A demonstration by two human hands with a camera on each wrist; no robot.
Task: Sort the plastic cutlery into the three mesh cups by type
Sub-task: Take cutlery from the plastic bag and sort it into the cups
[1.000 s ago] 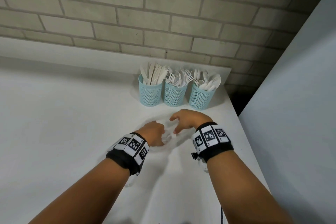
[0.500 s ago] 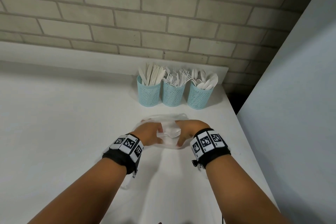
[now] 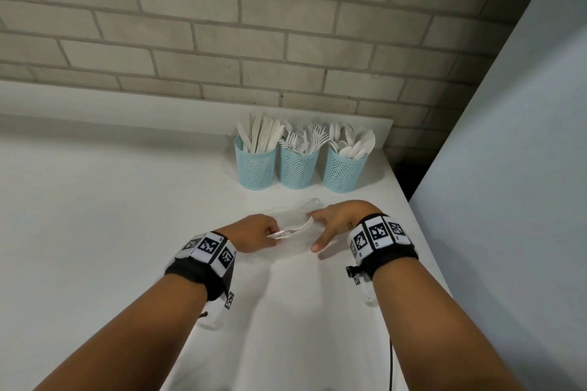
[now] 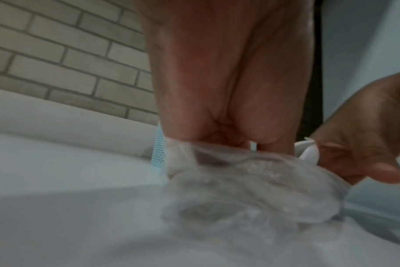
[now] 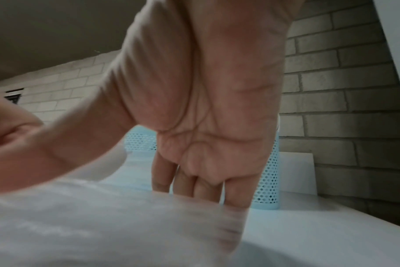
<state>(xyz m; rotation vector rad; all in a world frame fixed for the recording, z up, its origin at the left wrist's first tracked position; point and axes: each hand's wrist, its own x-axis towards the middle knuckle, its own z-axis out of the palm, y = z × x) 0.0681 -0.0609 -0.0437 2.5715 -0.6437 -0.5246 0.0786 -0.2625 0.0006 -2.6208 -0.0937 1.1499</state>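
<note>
A: Well, going left to right: the left hand (image 3: 255, 233) has its fingers curled round one end of a white plastic fork (image 3: 290, 231), pinching it where it lies in a clear plastic bag (image 3: 293, 219) on the bench (image 3: 111, 232).

B: And the fork's long axis?

A: It runs from the left hand up and to the right, toward the right hand (image 3: 338, 222). Its far end is just by the right index finger; I can't tell whether the two touch.

B: Is the right hand holding anything?

A: Not that I can see. Its fingers are fairly straight and spread, laid on the bag as if pinning it, thumb stretched toward the person.

B: So where does the fork have to go?

A: Away from the person. The three mesh cups stand in a row against the low rear ledge: the knife cup (image 3: 255, 165), then the fork cup (image 3: 298, 167), then the spoon cup (image 3: 343, 170), all already well filled. The fork cup is straight beyond the hands.

B: Room to move?

A: Wide bare bench to the left. To the right the bench edge is near, with a grey wall panel (image 3: 508, 168) beyond it, so I'd judge that lifting straight up and forward is the safest way.
</note>
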